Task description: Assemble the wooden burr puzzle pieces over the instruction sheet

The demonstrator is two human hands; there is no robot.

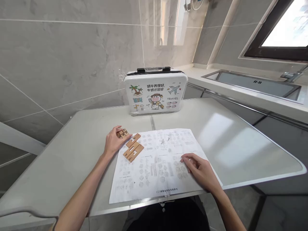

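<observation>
My left hand [114, 140] rests on the table [72, 154] and grips a small notched wooden block [122, 133] at the left edge of a printed instruction sheet [158, 163]. Several more notched wooden blocks [133, 148] lie side by side on the sheet's upper left corner, just right of that hand. My right hand [198, 168] lies on the right part of the sheet, fingers curled with the fingertips pressing the paper, holding nothing.
A white cartoon-printed case [156, 93] with a black handle stands at the table's far edge against the tiled wall. A steel sink [252, 84] with a tap sits in the counter to the right, under a window.
</observation>
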